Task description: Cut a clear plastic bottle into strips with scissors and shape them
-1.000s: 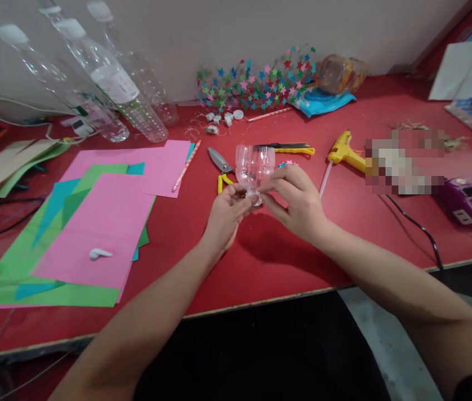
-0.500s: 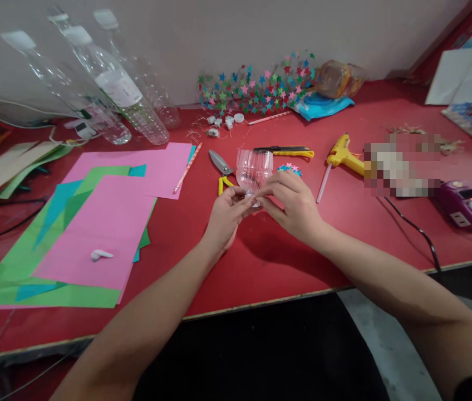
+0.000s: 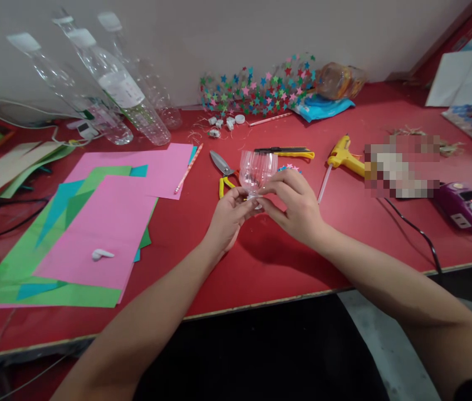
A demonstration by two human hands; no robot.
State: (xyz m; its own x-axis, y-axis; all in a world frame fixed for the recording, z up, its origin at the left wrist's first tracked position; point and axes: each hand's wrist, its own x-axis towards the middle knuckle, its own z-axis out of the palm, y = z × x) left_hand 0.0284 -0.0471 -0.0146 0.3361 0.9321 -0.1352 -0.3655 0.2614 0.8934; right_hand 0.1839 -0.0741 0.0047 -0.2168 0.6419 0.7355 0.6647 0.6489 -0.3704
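Note:
Both hands meet at a clear ribbed plastic piece [image 3: 256, 168], shaped like a cut-off bottle top with its wide end up and narrow neck down. My left hand [image 3: 228, 218] pinches the neck from the left. My right hand [image 3: 296, 207] has its thumb and fingertips closed at the neck from the right; whether it grips the plastic or something tiny there is hard to see. Just left of the piece lie scissors with yellow handles [image 3: 224, 186]. Behind it are a yellow box cutter [image 3: 298, 152] and a small heap of star cutouts [image 3: 290, 167], partly hidden by my right hand.
A yellow glue gun [image 3: 342, 156] lies to the right, near a purple power socket [image 3: 463, 209]. Coloured paper sheets [image 3: 98, 223] cover the left side, with a white earbud [image 3: 102, 254] on top. Plastic bottles [image 3: 123, 92] and a star-covered clear piece [image 3: 256, 89] stand along the wall.
The plastic piece has shifted slightly right in the picture and tilted a little. Both hands stay at its neck, with small finger movements. The whole view has moved slightly.

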